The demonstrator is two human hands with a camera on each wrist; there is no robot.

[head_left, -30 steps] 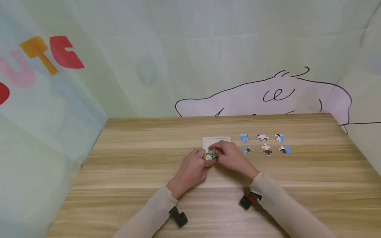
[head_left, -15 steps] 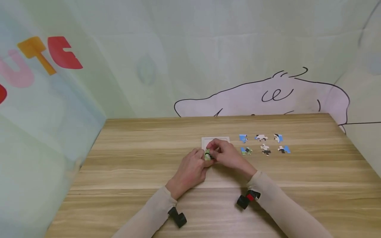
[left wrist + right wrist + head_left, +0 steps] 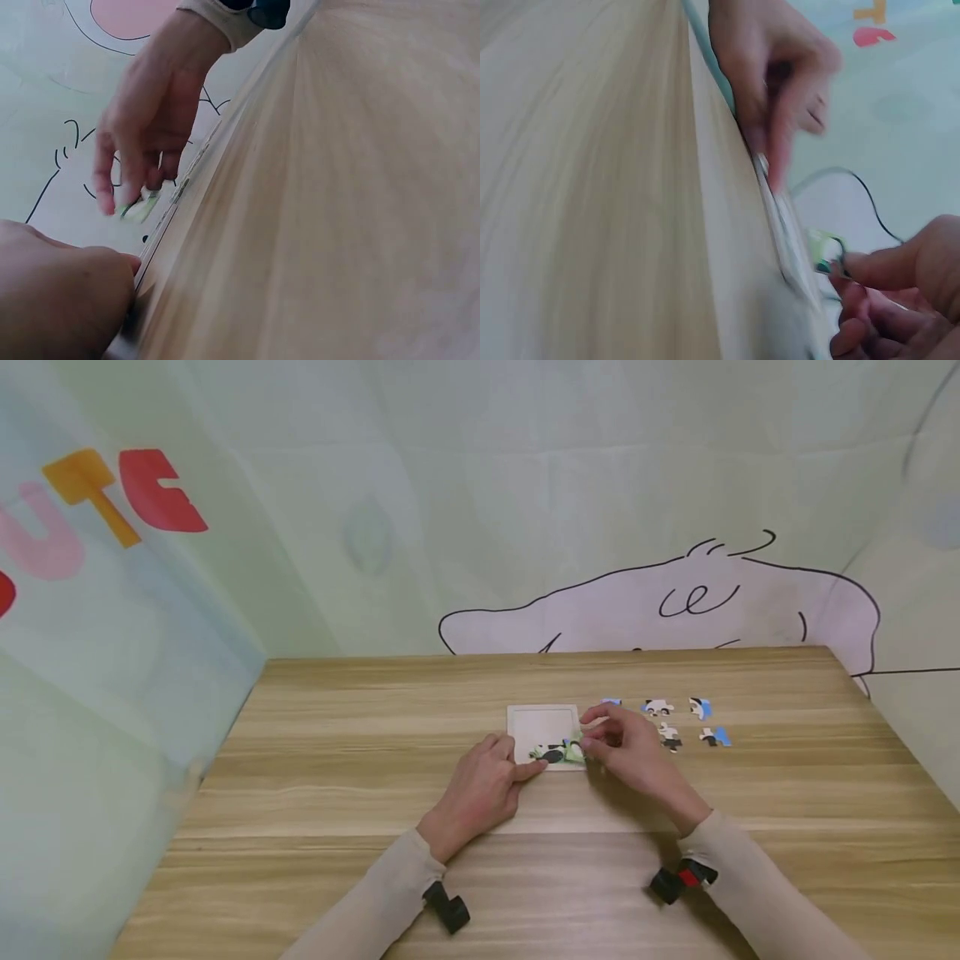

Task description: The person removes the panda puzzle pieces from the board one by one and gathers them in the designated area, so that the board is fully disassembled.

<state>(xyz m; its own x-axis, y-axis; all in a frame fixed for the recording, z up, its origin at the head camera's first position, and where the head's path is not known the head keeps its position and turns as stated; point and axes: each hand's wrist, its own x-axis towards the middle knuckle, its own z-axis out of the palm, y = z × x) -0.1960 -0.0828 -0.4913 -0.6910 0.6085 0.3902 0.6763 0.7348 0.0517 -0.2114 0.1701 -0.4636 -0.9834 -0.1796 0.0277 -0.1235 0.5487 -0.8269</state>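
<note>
A pale square puzzle tray [image 3: 543, 708] lies mid-table in the head view, with black, white and green puzzle pieces [image 3: 552, 755] along its near side. My left hand [image 3: 483, 777] grips its near left corner; the index finger stretches along the near rim, touching the pieces. At the tray's near right corner, my right hand [image 3: 637, 756] pinches a green and white puzzle piece [image 3: 574, 749] between thumb and fingers. That piece [image 3: 826, 247] shows tilted in the right wrist view. The left wrist view has it [image 3: 139, 208] blurred beneath the right fingertips.
Right of the tray lie several loose panda puzzle pieces [image 3: 658, 707] in two rows, partly covered by the right hand. The wooden table [image 3: 360, 727] ends at a printed cloth backdrop [image 3: 337, 527]. A small black camera [image 3: 675, 883] is worn at the right wrist.
My right hand has moved right, from the tray's near left corner to its near right corner, with a green piece pinched. The left hand has stayed at the tray.
</note>
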